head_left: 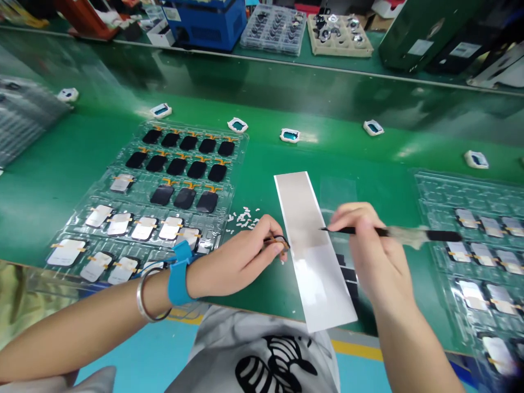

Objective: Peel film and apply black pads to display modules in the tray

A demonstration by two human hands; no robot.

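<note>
My left hand (pixel 260 248), with a blue strap and a bangle at the wrist, is closed on a small black-edged screen (pixel 281 242); an orange bit shows between the fingers, and most of the part is hidden. In my right hand (pixel 370 240) is a pair of black tweezers (pixel 442 236) with a pale wrapped section. Their tips point left over a long white-edged adhesive sheet (pixel 327 295), which lies between the hands and passes the table's front edge. Small white scraps (pixel 245 218) are scattered beyond my left hand.
A clear tray (pixel 241 158) of black and silver-backed screens lies to the left. Another tray (pixel 434 188) with silver-backed parts is at the right. Several small white frames, one here (pixel 290 135), line the back. Above, a shelf holds a blue machine (pixel 204 24) and parts trays.
</note>
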